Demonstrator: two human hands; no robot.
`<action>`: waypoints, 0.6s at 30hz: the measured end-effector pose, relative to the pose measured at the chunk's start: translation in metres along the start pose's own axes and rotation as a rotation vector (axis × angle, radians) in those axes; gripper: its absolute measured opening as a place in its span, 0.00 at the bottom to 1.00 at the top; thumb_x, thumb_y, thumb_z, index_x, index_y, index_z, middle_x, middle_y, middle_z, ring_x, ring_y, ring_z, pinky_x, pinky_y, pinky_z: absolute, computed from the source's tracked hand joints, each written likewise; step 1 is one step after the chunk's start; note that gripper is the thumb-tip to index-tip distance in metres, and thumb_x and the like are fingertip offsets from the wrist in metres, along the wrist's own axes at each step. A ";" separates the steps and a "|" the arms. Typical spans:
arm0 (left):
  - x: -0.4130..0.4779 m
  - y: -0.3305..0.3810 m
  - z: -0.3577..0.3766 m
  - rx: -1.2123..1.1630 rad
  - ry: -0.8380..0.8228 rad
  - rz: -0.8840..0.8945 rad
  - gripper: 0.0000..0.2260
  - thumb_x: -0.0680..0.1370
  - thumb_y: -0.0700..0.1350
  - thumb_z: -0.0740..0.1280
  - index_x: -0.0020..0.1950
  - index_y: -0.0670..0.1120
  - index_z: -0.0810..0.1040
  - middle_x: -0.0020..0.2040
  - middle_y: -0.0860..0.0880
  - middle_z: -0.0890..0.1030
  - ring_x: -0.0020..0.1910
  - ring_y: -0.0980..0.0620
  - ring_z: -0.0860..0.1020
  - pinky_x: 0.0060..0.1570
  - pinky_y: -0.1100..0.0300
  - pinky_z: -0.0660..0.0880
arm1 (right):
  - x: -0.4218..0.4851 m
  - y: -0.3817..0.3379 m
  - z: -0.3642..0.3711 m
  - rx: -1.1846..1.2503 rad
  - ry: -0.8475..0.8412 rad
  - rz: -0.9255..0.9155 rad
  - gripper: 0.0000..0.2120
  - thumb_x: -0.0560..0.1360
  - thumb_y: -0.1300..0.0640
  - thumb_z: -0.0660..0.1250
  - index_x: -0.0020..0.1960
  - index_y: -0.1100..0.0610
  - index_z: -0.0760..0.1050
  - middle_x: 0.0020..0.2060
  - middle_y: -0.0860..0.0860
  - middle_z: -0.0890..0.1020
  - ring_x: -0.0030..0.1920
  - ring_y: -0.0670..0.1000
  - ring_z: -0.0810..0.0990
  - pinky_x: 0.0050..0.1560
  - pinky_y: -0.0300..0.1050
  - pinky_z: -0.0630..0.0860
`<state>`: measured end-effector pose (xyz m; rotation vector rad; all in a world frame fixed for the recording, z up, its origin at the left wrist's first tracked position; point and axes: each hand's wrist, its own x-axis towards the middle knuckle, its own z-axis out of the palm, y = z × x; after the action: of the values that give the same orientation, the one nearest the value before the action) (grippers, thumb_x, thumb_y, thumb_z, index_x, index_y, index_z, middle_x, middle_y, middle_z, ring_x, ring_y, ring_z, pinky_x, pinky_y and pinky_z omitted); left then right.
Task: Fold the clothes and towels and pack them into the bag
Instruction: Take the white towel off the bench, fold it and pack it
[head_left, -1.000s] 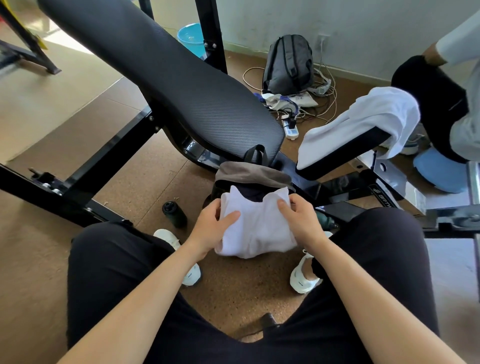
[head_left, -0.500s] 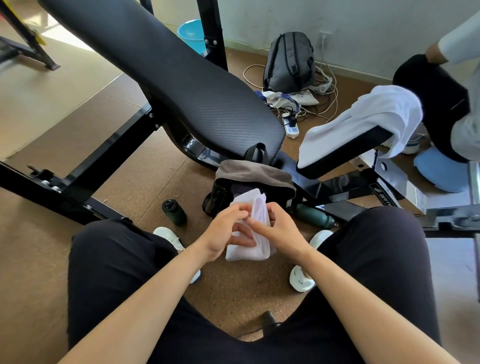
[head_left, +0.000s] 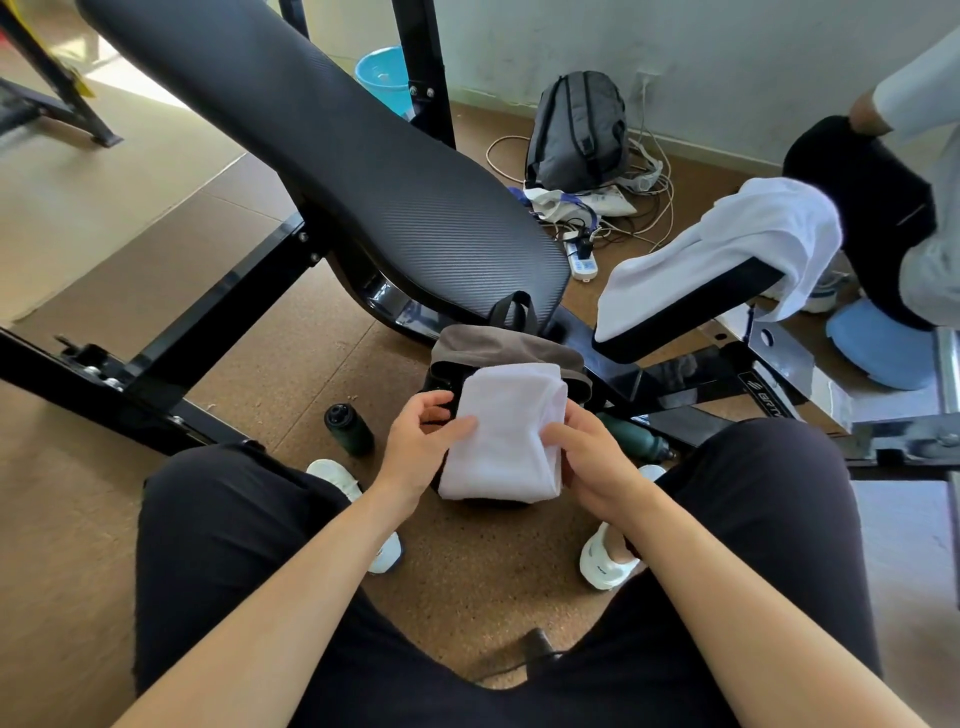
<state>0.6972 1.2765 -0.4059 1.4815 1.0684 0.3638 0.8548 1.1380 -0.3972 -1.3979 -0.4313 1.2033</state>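
Only one piece of writing can be partly read. It stands on the black frame bar (head_left: 769, 397) of the bench, at the right of the frame, a little below the middle. The letters are white capitals and run slanted along the bar. They begin with "BRT"; the next letters I cannot make out. Just above them is a small white logo mark. The white shoe (head_left: 605, 564) at the lower middle carries a small dark word, too small to read.
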 end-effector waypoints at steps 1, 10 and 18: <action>-0.001 0.003 -0.001 -0.064 -0.062 -0.095 0.29 0.73 0.57 0.75 0.71 0.50 0.72 0.60 0.49 0.79 0.58 0.50 0.79 0.52 0.56 0.77 | -0.001 -0.002 0.000 0.048 -0.021 0.005 0.22 0.77 0.70 0.61 0.67 0.55 0.75 0.61 0.56 0.83 0.61 0.57 0.83 0.59 0.56 0.81; -0.005 -0.004 0.008 -0.147 -0.336 -0.206 0.27 0.72 0.50 0.78 0.69 0.52 0.73 0.63 0.48 0.80 0.61 0.49 0.79 0.45 0.61 0.80 | 0.006 0.008 -0.005 0.140 0.117 0.131 0.24 0.75 0.42 0.65 0.68 0.50 0.75 0.63 0.54 0.82 0.62 0.58 0.82 0.65 0.63 0.76; -0.004 -0.005 0.001 0.145 -0.300 0.052 0.29 0.68 0.47 0.83 0.65 0.50 0.75 0.57 0.54 0.80 0.55 0.57 0.79 0.46 0.66 0.75 | 0.007 0.010 -0.006 -0.049 0.255 -0.006 0.23 0.69 0.57 0.80 0.61 0.53 0.77 0.54 0.51 0.85 0.55 0.53 0.85 0.55 0.52 0.82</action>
<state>0.6945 1.2722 -0.4093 1.6355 0.8309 0.0960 0.8584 1.1385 -0.4106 -1.5675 -0.2874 0.9989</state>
